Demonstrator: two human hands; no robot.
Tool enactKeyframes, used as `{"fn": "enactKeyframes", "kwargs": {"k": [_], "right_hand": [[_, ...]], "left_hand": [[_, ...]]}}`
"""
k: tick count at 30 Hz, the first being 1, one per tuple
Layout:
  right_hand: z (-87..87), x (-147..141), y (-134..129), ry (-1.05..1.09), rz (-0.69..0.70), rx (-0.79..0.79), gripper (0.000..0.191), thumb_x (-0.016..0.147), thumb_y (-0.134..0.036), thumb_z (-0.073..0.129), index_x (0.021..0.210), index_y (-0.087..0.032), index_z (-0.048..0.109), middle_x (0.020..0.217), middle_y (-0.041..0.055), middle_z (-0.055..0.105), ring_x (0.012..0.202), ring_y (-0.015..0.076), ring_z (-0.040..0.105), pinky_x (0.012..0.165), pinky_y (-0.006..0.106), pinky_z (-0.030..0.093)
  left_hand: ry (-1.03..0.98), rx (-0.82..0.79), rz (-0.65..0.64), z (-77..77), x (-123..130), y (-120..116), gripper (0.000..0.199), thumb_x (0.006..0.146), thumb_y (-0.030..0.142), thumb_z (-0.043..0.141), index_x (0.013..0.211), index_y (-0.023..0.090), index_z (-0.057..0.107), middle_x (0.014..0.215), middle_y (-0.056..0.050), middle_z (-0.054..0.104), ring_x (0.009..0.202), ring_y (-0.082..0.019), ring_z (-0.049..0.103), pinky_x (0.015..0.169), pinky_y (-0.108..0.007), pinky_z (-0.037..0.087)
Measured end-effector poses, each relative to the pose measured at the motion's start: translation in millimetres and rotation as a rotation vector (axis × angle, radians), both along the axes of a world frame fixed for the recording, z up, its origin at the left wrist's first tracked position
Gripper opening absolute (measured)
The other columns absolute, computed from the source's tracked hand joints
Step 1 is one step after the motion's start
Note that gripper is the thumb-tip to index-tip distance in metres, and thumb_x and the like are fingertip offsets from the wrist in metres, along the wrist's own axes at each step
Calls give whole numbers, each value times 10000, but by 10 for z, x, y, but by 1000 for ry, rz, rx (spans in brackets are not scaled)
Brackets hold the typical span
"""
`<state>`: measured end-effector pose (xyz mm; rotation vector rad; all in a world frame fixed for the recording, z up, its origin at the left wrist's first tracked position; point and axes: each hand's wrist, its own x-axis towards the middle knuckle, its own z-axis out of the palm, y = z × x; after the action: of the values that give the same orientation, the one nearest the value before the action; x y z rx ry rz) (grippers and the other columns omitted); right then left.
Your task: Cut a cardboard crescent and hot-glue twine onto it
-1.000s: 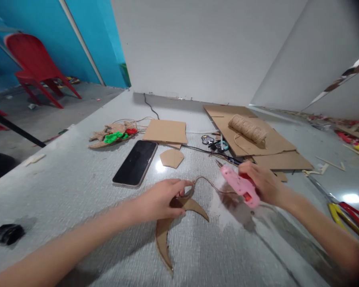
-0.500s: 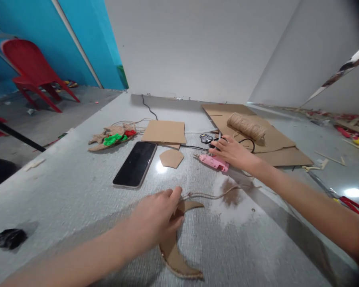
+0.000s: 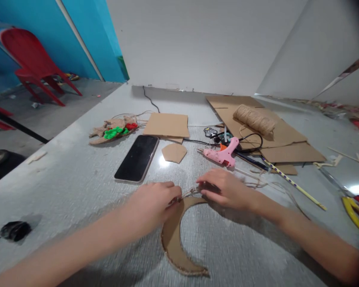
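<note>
A cardboard crescent [image 3: 172, 235] lies on the table with twine along its outer edge. My left hand [image 3: 157, 201] is closed at its upper left edge, fingers pressed on the twine there. Near the crescent's upper tip, my right hand [image 3: 224, 187] pinches the twine [image 3: 191, 192], which runs between both hands and trails off to the right. Beyond my right hand lies a pink glue gun [image 3: 219, 153], its nozzle toward the left. A small cut cardboard piece [image 3: 174, 152] sits left of the gun.
A phone [image 3: 137, 158], a square cardboard piece [image 3: 166, 124] and a decorated twine craft [image 3: 115, 129] lie at the left. Behind the right hand are cardboard sheets [image 3: 284, 135], a twine roll [image 3: 253, 119], a patterned stick [image 3: 296, 185] and scissors [image 3: 354, 205].
My right hand has left the glue gun and come down to the twine by the crescent. The gun is now fully visible. My left hand remains at the crescent's upper part.
</note>
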<state>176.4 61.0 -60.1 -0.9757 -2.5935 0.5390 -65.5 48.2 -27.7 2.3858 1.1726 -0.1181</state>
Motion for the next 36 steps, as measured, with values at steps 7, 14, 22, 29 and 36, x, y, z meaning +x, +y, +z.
{"fn": "enactKeyframes", "kwargs": {"k": [7, 14, 22, 29, 36], "right_hand": [[-63, -5, 11, 39, 45, -36, 157, 926, -205, 536, 971, -162, 680, 919, 72, 672, 861, 182, 583, 780, 316, 449], [-106, -35, -30, 55, 12, 50, 179, 940, -210, 509, 897, -159, 676, 866, 69, 656, 811, 182, 554, 737, 311, 432], [-54, -33, -108, 73, 15, 85, 177, 941, -197, 472, 904, -156, 640, 795, 61, 654, 740, 174, 543, 694, 313, 403], [-40, -67, -135, 117, -41, -37, 192, 970, -193, 445, 951, -156, 633, 806, 59, 639, 759, 165, 554, 687, 285, 425], [-27, -88, -148, 131, -40, -53, 175, 965, -168, 450, 942, -152, 623, 804, 56, 627, 750, 164, 545, 686, 282, 426]], "left_hand": [[51, -21, 11, 4, 69, -9, 162, 893, 146, 482, 856, 180, 636, 832, -41, 669, 714, -175, 636, 580, -255, 378], [106, 43, -27, -61, 76, -10, 172, 920, 180, 464, 813, 180, 598, 797, -35, 659, 656, -173, 623, 528, -266, 323], [91, 87, -42, -61, 55, -31, 103, 891, 168, 497, 855, 182, 593, 786, -30, 645, 607, -159, 597, 502, -264, 341], [-225, 379, -55, -223, 93, -13, 107, 915, 271, 553, 935, 204, 634, 952, -52, 656, 884, -221, 612, 687, -314, 496], [-266, 498, -82, -342, 142, -6, 182, 931, 327, 562, 842, 183, 627, 855, -37, 658, 791, -197, 595, 618, -282, 465]]}}
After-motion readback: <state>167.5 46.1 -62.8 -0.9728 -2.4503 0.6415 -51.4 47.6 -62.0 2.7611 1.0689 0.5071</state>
